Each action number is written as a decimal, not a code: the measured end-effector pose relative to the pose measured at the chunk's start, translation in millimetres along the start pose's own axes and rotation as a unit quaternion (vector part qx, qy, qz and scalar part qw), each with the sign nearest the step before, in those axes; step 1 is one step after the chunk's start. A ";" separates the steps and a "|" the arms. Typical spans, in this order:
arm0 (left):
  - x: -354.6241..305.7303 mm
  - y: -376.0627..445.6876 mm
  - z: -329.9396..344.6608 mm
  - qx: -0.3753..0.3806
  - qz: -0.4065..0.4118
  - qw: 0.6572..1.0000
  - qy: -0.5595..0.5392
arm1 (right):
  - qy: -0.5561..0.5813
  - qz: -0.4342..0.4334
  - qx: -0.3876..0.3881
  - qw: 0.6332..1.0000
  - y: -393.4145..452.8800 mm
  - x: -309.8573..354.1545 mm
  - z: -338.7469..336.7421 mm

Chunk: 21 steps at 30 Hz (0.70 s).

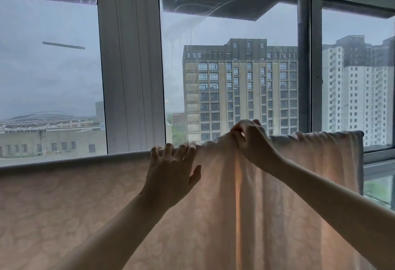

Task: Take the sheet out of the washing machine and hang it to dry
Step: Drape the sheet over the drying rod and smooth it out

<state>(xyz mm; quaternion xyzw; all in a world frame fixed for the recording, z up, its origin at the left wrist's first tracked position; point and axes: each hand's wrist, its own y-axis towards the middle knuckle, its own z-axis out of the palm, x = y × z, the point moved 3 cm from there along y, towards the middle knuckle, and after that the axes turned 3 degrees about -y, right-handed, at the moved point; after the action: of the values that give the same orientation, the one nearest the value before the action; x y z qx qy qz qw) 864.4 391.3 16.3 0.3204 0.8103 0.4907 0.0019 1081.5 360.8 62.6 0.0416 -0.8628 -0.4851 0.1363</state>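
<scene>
A pale peach sheet (85, 205) with a faint woven pattern hangs over a horizontal drying rail across the whole width of the view. On the left it lies smooth; from the middle to the right it falls in bunched folds. My left hand (171, 169) rests flat on the sheet at the rail, fingers spread over the top edge. My right hand (250, 139) pinches a raised fold of the sheet at the rail. The rail itself is hidden under the fabric. No washing machine is in view.
Large windows fill the wall behind the rail, with a wide white frame post (130, 67) left of centre and a dark frame post (316, 67) at right. Tall buildings stand outside. The sheet's right edge (361, 163) ends near the dark window sill.
</scene>
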 end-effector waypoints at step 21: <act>-6.9 7.8 7.1 0.013 -0.018 0.999 0.027 | -0.028 -0.064 0.008 0.998 -4.1 0.6 -6.3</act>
<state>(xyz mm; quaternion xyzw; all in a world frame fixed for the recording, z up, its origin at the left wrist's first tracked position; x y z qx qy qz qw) 876.2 395.8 16.7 0.2927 0.8220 0.4883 -0.0152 1082.4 353.3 62.3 0.0844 -0.8659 -0.4865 0.0804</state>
